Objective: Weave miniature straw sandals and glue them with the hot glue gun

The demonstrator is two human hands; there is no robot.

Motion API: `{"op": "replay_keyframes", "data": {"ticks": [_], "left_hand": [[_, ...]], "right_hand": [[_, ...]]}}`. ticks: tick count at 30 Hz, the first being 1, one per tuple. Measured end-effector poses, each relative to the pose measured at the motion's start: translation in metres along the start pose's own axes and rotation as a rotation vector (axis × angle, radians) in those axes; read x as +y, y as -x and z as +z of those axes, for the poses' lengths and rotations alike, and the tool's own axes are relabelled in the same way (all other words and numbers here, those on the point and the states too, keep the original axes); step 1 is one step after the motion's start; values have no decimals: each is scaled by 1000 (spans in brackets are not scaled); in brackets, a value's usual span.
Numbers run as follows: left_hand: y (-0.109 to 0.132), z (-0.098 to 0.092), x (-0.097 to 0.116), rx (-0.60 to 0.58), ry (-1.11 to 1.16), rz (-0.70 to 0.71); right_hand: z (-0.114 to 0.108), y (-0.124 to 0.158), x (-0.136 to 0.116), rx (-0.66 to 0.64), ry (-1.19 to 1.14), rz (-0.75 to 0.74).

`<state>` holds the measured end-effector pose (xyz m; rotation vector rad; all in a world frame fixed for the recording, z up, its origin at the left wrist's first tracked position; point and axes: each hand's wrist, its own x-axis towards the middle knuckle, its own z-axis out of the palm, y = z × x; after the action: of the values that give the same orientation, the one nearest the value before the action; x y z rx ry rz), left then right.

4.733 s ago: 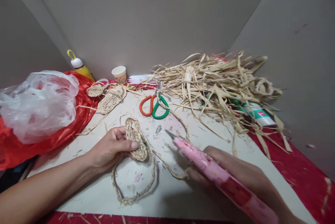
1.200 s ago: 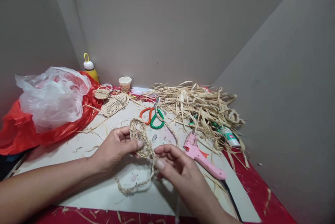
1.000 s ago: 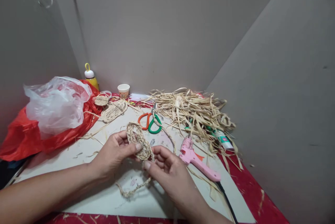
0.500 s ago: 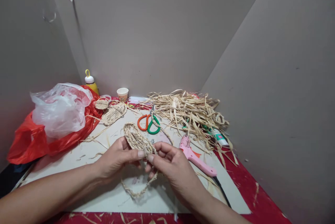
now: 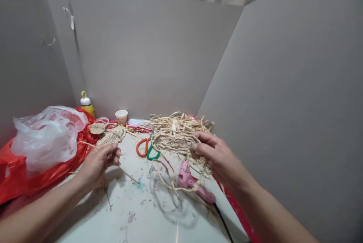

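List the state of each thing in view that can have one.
left hand: closed, pinching a straw strand
right hand: gripping the braided sole, held above the table
scissors: shut, lying flat
glue gun: lying on its side, unheld
paper cup: upright
yellow bottle: upright, capped

tan straw braid (image 5: 173,144), pink glue gun (image 5: 190,181)

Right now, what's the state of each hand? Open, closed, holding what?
Left hand: closed, pinching a thin straw strand.
Right hand: closed on the braided straw piece, held in the air.
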<state>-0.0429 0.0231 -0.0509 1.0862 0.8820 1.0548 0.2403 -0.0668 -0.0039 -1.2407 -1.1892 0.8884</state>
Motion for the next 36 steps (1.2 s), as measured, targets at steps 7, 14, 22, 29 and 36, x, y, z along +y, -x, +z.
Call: {"op": "replay_keyframes", "data": {"ticks": [7,14,22,29,36], "left_hand": [[1,4,31,-83,-391,224],[4,50,48,-498,-261,28],[2,65,32,-628,-198,-97],[-27,50,22,-348,52,7],[-43,43,-17,-226,231,-129]], "right_hand": [[-2,-3,-29,-321,303,122],[29,-4,-21,-555,345,215],[40,-9,-10,-540,268,235],[41,-18,7,-352,89,195],[40,-20,37,-57,-205,132]]}}
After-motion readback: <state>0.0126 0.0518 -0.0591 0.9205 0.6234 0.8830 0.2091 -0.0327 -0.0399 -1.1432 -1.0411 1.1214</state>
